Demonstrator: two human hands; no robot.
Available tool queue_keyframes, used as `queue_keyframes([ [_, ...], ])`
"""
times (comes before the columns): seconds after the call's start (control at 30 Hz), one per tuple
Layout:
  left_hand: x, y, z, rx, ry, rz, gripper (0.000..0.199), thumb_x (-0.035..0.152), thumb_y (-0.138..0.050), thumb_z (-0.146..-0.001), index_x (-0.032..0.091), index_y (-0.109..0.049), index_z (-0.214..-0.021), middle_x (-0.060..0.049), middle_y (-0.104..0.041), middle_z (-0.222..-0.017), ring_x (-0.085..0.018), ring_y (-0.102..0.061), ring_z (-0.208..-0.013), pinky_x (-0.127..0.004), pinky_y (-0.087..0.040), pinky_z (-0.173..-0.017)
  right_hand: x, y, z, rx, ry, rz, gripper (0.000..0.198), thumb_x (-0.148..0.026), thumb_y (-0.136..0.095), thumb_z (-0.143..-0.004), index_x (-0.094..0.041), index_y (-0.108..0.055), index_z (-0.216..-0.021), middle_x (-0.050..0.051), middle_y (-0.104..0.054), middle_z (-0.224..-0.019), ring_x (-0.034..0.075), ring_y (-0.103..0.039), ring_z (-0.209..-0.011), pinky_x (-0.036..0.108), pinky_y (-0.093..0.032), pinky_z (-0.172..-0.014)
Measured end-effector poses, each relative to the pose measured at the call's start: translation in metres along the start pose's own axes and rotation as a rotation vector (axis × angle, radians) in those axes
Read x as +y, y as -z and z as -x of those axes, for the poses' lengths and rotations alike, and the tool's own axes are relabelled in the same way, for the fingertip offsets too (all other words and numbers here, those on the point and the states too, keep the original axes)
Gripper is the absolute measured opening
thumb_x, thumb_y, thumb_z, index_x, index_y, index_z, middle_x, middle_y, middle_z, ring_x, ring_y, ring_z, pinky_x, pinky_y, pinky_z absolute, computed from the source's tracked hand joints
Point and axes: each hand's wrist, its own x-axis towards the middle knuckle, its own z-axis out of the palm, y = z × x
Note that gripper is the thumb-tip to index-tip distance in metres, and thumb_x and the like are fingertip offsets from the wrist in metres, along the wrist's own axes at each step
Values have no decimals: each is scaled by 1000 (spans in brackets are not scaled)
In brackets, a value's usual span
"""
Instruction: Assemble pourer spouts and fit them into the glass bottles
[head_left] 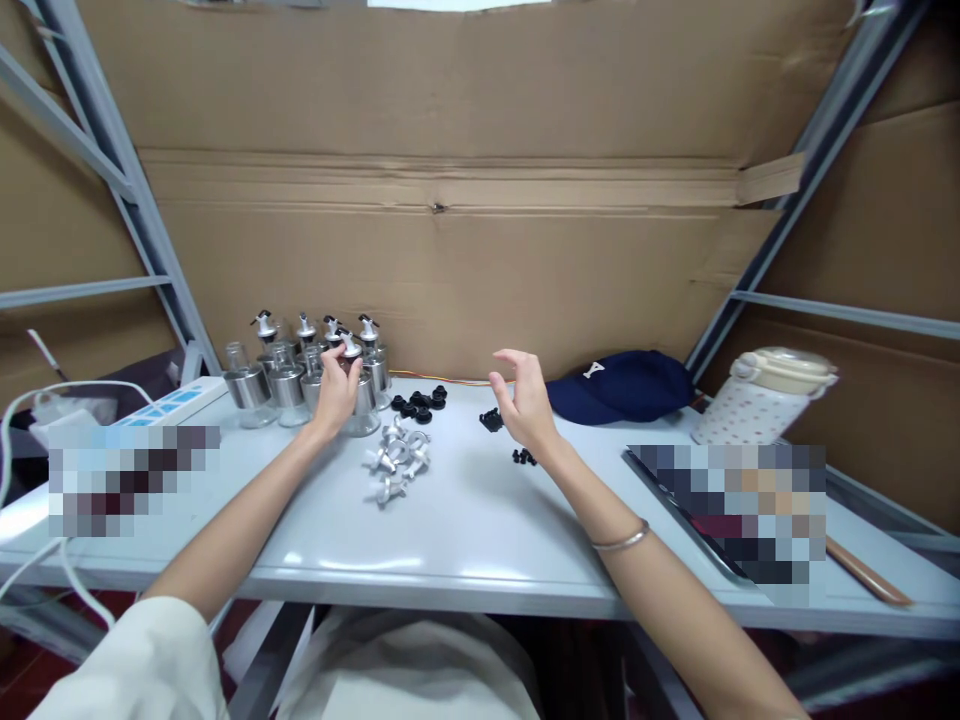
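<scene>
My left hand (335,395) is closed round the silver pour spout (349,348) on top of a glass oil bottle (364,408) with a metal band. That bottle stands upright at the front right of a group of similar bottles; several carry spouts, while others have bare necks. Raised over the table, my right hand (531,405) is open and holds nothing, thumb and fingers apart. Small black parts (491,420) lie just left of it, with smaller black pieces (523,457) below. Loose silver spouts (397,455) and black stoppers (420,403) are piled between my hands.
A navy cap (622,388) lies at the back right beside a dotted white jar (765,400). A blurred-out flat object (720,515) rests on the right. A power strip (180,400) with white cables sits at the left. Cardboard (465,280) walls the table's back.
</scene>
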Motion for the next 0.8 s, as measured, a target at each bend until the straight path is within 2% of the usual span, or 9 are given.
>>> queue_keyframes([
  [0.1, 1, 2, 1, 6, -34, -33, 33, 29, -48, -87, 14, -35, -114, -14, -54, -107, -20, -57, -96, -40, -47, -89, -1, 1, 1, -13, 11, 15, 23, -32, -41, -91, -21, -49, -108, 11, -59, -105, 25, -52, -102, 43, -42, -89],
  [0.27, 10, 6, 7, 48, -141, -47, 41, 27, -53, -83, 14, -33, -116, -18, -36, -125, -23, -41, -120, -39, -46, -93, -2, -1, 2, -67, 4, 23, 20, -31, -42, -91, -20, -51, -104, 11, -60, -104, 25, -54, -102, 41, -43, -88],
  [0.37, 22, 9, 13, 108, -188, -94, 43, 27, -56, -80, 14, -34, -115, -17, -34, -124, -25, -37, -122, -42, -42, -98, -5, -5, 7, -216, 21, -29, 16, -24, -44, -89, -18, -53, -101, 11, -63, -97, 22, -59, -89, 37, -47, -82],
  [0.43, 35, 10, 18, 99, -242, -98, 34, 26, -54, -81, 15, -39, -109, -15, -40, -117, -25, -41, -118, -43, -39, -100, -10, -9, 12, -377, 52, -53, 14, -19, -43, -89, -18, -54, -97, 9, -65, -90, 20, -61, -79, 33, -48, -75],
  [0.5, 50, 11, 22, -91, -321, -59, 20, 24, -48, -84, 17, -45, -102, -11, -47, -108, -23, -47, -109, -41, -41, -96, -16, -14, 17, -517, 113, -49, 16, -15, -42, -89, -19, -57, -93, 8, -67, -88, 19, -62, -77, 31, -48, -73],
  [0.6, 64, 9, 28, -592, -382, -39, 19, 21, -38, -87, 19, -52, -100, -8, -55, -100, -22, -51, -99, -40, -43, -92, -23, -20, 24, -635, 192, -40, 18, -10, -43, -88, -18, -59, -91, 7, -69, -88, 18, -63, -77, 29, -47, -72],
  [0.63, 65, 7, 29, -716, -366, -47, 22, 20, -37, -87, 19, -54, -101, -8, -56, -101, -22, -51, -99, -40, -43, -91, -24, -21, 25, -653, 199, -39, 18, -10, -44, -87, -18, -60, -90, 7, -69, -87, 18, -63, -76, 28, -47, -71],
  [0.7, 60, 4, 30, -832, -301, -60, 27, 18, -34, -87, 19, -55, -104, -9, -56, -105, -22, -52, -100, -41, -44, -91, -24, -21, 25, -659, 189, -39, 18, -9, -45, -87, -17, -61, -89, 7, -69, -87, 18, -63, -76, 27, -47, -71],
  [0.8, 44, 2, 29, -852, -184, -67, 32, 14, -32, -85, 16, -56, -105, -9, -58, -106, -20, -56, -99, -37, -45, -90, -21, -18, 23, -641, 149, -51, 18, -10, -45, -88, -17, -61, -89, 8, -69, -88, 17, -63, -76, 27, -46, -71],
])
